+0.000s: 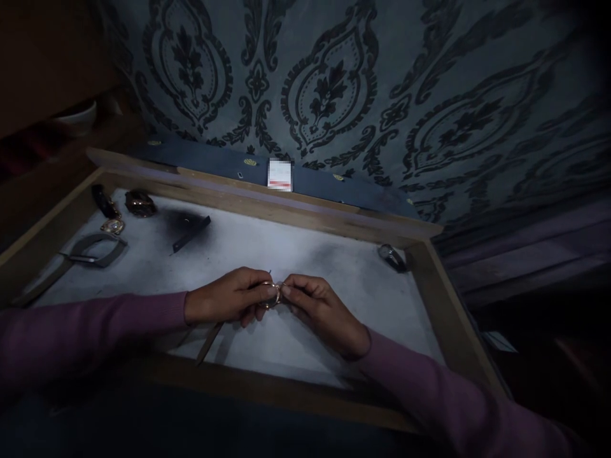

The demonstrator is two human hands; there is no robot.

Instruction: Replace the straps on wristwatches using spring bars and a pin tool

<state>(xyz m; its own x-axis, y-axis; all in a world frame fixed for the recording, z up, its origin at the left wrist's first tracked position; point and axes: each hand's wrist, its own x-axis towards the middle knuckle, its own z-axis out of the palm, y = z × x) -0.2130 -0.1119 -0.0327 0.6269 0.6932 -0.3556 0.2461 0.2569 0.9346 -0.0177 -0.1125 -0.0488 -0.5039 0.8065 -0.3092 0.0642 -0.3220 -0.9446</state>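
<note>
Over the middle of a shallow wooden tray [432, 299], my left hand [233, 296] grips a round, gold-rimmed wristwatch [271, 296] between thumb and fingers. My right hand [319, 308] is closed in a pinch at the watch's right edge; whether a small part sits between those fingertips is hidden. Beneath my left hand, a brownish strap [209, 343] slants down toward the tray's front wall. A dark, narrow strap piece [191, 234] lies beyond my left hand on the white lining.
At the tray's left are a grey-strapped watch [98, 249], a dark-strapped watch with a gold case [112, 225] and a dark, shiny watch [140, 203]. Another watch [393, 257] rests by the right wall. A small white card [279, 175] stands behind the back wall, before patterned fabric [329, 83].
</note>
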